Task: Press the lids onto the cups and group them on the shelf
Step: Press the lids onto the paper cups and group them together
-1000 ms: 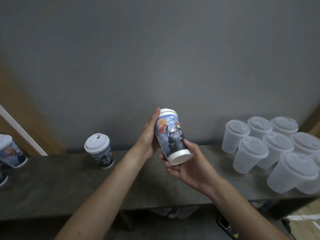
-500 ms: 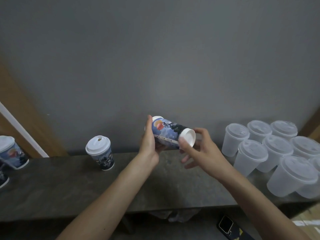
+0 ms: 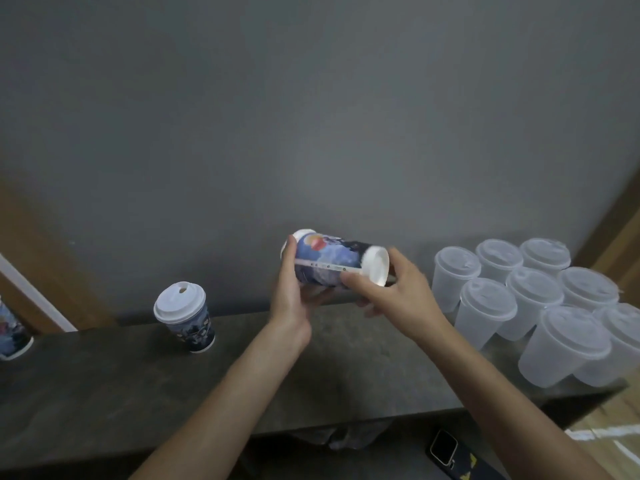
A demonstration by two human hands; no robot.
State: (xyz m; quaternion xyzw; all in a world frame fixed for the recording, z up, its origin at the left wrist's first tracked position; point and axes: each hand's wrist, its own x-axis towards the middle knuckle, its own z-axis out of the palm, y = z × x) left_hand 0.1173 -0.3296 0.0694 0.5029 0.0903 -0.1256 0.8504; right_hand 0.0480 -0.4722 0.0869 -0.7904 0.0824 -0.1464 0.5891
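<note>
1. Dark shelf (image 3: 104, 393) spans the wall (image 3: 311, 98).
2. Clear lidded cups (image 3: 533, 296) cluster at its right end.
3. The left hand (image 3: 294, 299) and right hand (image 3: 405, 292), both grips grasping the printed cup (image 3: 329, 261), hold it sideways above the shelf.
4. A second lidded cup (image 3: 185, 317) stands upright, left.

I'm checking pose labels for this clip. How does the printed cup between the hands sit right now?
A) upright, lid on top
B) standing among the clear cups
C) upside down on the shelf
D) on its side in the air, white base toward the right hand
D: the printed cup lies roughly sideways above the shelf, its white base turned to the right hand and its lidded end held by the left hand.
</note>
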